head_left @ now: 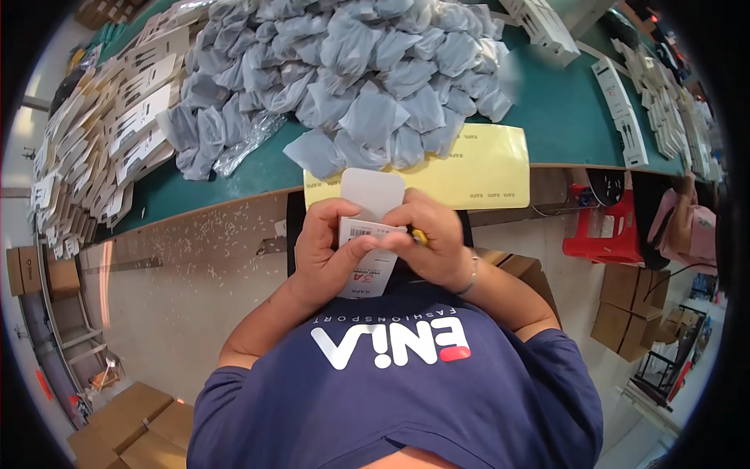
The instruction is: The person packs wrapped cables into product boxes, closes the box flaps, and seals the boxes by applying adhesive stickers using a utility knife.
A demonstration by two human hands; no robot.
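Note:
In front of my chest I hold a slim white box (364, 266), printed with a barcode and a red "3A", its long end flap (372, 191) standing up. My left hand (324, 246) wraps the box's left side, thumb across its front. My right hand (431, 238) has its fingers closed at the box's upper right edge. A small yellow and black object (419, 236) shows between the right fingers; its kind is unclear. Just beyond both hands, a yellow printed sheet (492, 168) lies at the table edge under a heap of small grey bags (367, 113).
Stacked flat white boxes (144, 117) cover the green table's (195, 187) left end. More white boxes (621, 113) lie at the right. A red plastic stool (601, 230) and a person in pink (691, 223) are at the right. Cardboard cartons (129, 422) stand on the floor.

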